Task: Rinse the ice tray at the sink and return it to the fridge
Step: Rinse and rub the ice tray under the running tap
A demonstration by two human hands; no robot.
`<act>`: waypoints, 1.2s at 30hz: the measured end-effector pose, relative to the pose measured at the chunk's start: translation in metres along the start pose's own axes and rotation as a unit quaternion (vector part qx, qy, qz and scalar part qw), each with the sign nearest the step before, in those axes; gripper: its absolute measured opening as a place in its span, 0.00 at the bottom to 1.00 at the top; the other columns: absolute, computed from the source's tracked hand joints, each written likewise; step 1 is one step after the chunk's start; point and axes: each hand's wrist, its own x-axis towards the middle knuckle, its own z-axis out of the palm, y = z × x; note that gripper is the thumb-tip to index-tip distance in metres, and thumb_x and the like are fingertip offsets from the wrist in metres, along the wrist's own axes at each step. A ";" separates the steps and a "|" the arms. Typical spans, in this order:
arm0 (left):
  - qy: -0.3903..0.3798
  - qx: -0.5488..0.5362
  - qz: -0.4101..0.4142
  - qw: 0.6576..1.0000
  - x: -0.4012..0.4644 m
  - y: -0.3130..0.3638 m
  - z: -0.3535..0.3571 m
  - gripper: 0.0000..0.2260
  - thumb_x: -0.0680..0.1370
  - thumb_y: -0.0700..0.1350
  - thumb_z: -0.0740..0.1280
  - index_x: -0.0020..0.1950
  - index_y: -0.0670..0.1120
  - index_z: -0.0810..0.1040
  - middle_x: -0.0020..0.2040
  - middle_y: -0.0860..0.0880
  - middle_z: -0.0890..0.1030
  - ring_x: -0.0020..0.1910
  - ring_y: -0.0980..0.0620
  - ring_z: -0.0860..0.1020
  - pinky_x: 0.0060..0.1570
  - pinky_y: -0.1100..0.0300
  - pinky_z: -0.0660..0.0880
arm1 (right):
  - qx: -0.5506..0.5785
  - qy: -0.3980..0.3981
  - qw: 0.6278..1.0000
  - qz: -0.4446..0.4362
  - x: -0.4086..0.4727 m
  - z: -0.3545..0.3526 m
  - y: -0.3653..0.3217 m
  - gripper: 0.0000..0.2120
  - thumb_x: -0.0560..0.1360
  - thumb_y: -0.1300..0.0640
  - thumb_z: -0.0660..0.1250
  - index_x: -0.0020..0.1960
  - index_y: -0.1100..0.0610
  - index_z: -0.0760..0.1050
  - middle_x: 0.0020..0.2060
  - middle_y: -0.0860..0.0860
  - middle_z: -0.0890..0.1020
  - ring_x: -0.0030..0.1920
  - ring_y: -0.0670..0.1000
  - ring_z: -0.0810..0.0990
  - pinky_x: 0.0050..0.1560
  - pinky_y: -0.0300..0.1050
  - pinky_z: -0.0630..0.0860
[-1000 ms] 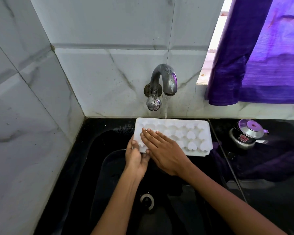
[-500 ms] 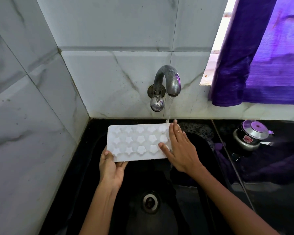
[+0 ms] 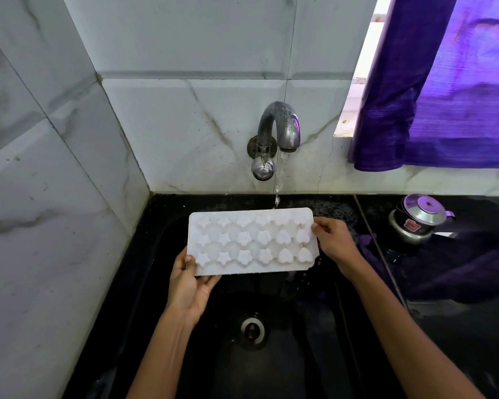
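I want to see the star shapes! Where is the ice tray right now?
In the head view, the white ice tray is held over the black sink, just below the running tap, between the left hand and right hand.

White ice tray (image 3: 251, 241), star and heart cavities, held level over black sink (image 3: 162, 246).

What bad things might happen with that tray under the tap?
The wet tray is held only at its ends by the left hand and right hand, so it might slip into the sink. Water from the tap strikes its far edge and may splash the pot.
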 end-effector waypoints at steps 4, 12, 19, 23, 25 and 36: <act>0.002 0.161 0.057 0.985 0.001 0.012 -0.005 0.08 0.81 0.36 0.58 0.54 0.46 0.74 0.49 0.46 0.79 0.54 0.45 0.77 0.48 0.50 0.75 | 0.058 0.007 0.998 0.012 -0.007 -0.013 0.007 0.09 0.78 0.67 0.61 0.56 0.64 0.78 0.47 0.57 0.82 0.49 0.56 0.82 0.49 0.51 0.81; -0.008 0.202 -0.012 0.979 -0.013 0.006 -0.010 0.17 0.80 0.49 0.51 0.48 0.43 0.78 0.40 0.48 0.81 0.41 0.53 0.76 0.37 0.63 0.68 | 0.006 0.074 0.995 -0.068 -0.048 -0.007 0.034 0.11 0.76 0.71 0.62 0.40 0.57 0.73 0.43 0.58 0.83 0.45 0.52 0.82 0.47 0.47 0.78; -0.009 0.196 -0.142 0.970 -0.029 -0.031 -0.043 0.23 0.82 0.57 0.51 0.49 0.40 0.77 0.33 0.47 0.84 0.34 0.50 0.80 0.36 0.57 0.74 | 0.024 0.055 0.997 -0.056 -0.101 0.010 0.086 0.18 0.64 0.82 0.58 0.32 0.59 0.66 0.41 0.49 0.83 0.46 0.42 0.82 0.49 0.32 0.75; 0.018 0.212 -0.134 0.968 -0.037 -0.038 -0.056 0.19 0.83 0.51 0.54 0.61 0.38 0.74 0.46 0.43 0.82 0.41 0.46 0.80 0.35 0.55 0.77 | 0.007 0.064 0.994 -0.091 -0.122 0.007 0.100 0.22 0.68 0.78 0.63 0.30 0.53 0.65 0.46 0.45 0.84 0.56 0.36 0.78 0.55 0.33 0.74; 0.021 0.222 -0.120 0.967 -0.041 -0.034 -0.053 0.17 0.83 0.51 0.55 0.60 0.40 0.74 0.49 0.41 0.81 0.45 0.43 0.80 0.41 0.49 0.77 | -0.014 0.053 0.990 -0.131 -0.125 0.003 0.102 0.24 0.68 0.77 0.66 0.31 0.49 0.65 0.48 0.41 0.83 0.61 0.40 0.76 0.58 0.36 0.74; 0.109 0.174 0.078 0.975 -0.048 -0.001 -0.030 0.13 0.83 0.49 0.55 0.61 0.46 0.74 0.54 0.44 0.79 0.49 0.43 0.78 0.44 0.49 0.78 | -0.222 -0.031 0.953 -0.203 -0.106 -0.017 0.010 0.25 0.72 0.74 0.56 0.65 0.57 0.71 0.69 0.54 0.68 0.69 0.56 0.67 0.64 0.54 0.70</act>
